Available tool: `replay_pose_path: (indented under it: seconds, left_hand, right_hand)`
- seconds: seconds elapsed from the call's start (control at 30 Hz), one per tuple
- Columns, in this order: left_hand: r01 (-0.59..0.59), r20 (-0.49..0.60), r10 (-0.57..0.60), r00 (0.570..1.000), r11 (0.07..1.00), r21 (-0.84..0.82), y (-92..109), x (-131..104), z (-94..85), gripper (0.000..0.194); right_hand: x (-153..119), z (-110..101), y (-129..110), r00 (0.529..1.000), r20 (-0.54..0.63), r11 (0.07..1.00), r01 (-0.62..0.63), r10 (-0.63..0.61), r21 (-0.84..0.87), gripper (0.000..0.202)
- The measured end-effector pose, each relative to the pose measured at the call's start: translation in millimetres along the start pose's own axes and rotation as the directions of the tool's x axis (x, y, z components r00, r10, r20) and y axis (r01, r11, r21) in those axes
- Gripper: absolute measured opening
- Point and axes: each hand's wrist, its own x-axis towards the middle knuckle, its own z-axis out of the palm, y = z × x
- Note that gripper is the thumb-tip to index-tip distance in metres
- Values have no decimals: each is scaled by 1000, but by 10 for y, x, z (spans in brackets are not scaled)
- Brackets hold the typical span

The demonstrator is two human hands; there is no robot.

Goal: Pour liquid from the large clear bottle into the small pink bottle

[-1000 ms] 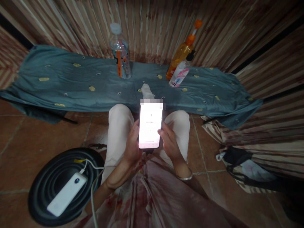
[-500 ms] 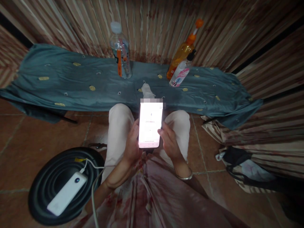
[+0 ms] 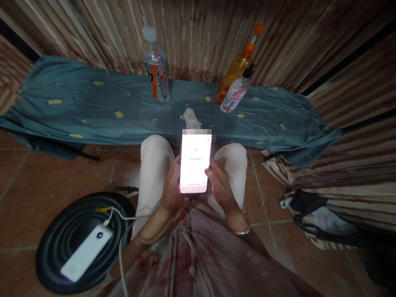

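Note:
A phone (image 3: 194,165) with a bright, mostly white screen is held upright between both hands, over the gap between my knees. My left hand (image 3: 171,187) is closed around its left edge. Around the lower right edge my right hand (image 3: 220,185) is closed, its thumb at the side of the screen. Just beyond the phone's top lies a small whitish-grey object (image 3: 192,118) on the blue-green cloth (image 3: 136,117).
A clear bottle (image 3: 157,70), an orange pump bottle (image 3: 235,68) and a pink-labelled bottle (image 3: 234,95) stand on the cloth. At lower left, a white power bank (image 3: 87,252) with a cable lies on a round black stool (image 3: 49,247). Dark bags (image 3: 312,206) lie at right.

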Motion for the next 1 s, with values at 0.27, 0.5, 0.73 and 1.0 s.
replay_pose_path:
  seconds: [0.27,0.5,0.73,1.0]
  left_hand:
    - [11,0,-11,1000,999,-39,26,-12,39,51]
    - [8,17,-8,1000,1000,-3,28,-24,43,53]
    - [11,-14,-11,1000,1000,14,21,-22,33,55]
    - [-13,-7,14,1000,997,79,-32,-10,-8,54]
  right_hand:
    - [-5,-4,-20,1000,-1,1000,-10,10,-9,21]
    - [-11,-7,-36,999,6,999,-34,34,-9,25]
    - [-14,32,9,999,-2,998,-50,50,45,20]
    - [-8,85,30,997,-27,995,-71,73,66,30]
